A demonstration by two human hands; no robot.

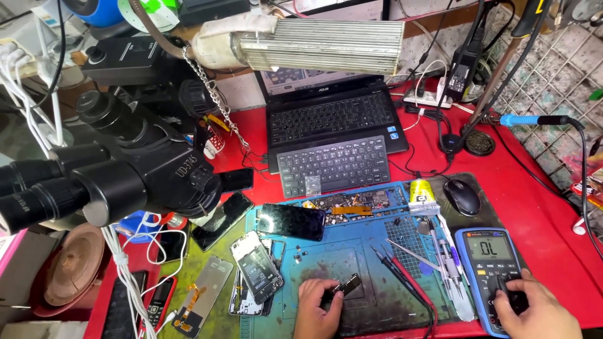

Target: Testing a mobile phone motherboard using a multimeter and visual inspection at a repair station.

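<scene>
The left hand (316,306) pinches a small dark circuit board (344,287) on the blue mat (326,257) — light, stiff, fragile, best held by its edges; the right hand (534,309) grips the multimeter (491,270) dial.

Bottom centre: left hand (317,307) pinches a small dark circuit board (344,287) on the blue repair mat (326,257). Bottom right: right hand (539,312) on the multimeter (493,267) dial. Microscope (107,169) fills the left; laptop (333,113) at top centre on the red surface (540,213).
</scene>
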